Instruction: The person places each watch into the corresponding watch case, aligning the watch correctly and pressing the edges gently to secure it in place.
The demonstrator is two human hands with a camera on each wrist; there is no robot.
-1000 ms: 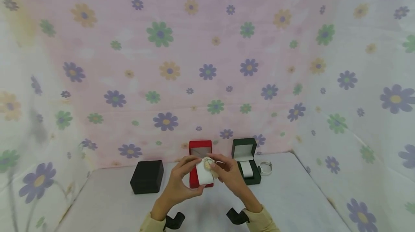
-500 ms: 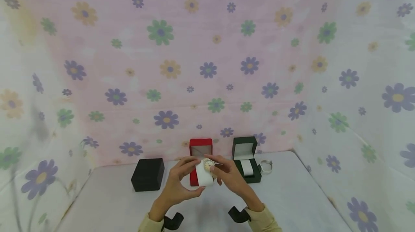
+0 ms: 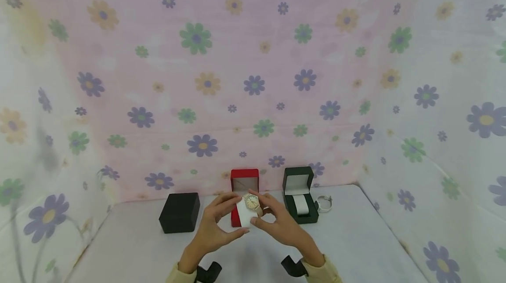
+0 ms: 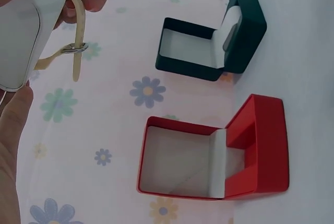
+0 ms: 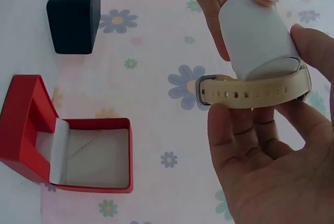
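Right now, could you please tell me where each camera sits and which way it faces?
Head: on the person's head, facing forward and down at a watch and white cushion; left hand, right hand and sleeves show.
Left wrist: on that wrist, facing the cushion, red box and green box; both hands show partly.
Right wrist: on that wrist, facing the strap, cushion, red box and closed black box; both hands show partly.
Both wrist views share the cushion, strap and red box.

Closed black box (image 3: 179, 213) left; open green box (image 3: 307, 219), silvery band (image 3: 325, 211) beside; floral backdrop (image 3: 225, 114).
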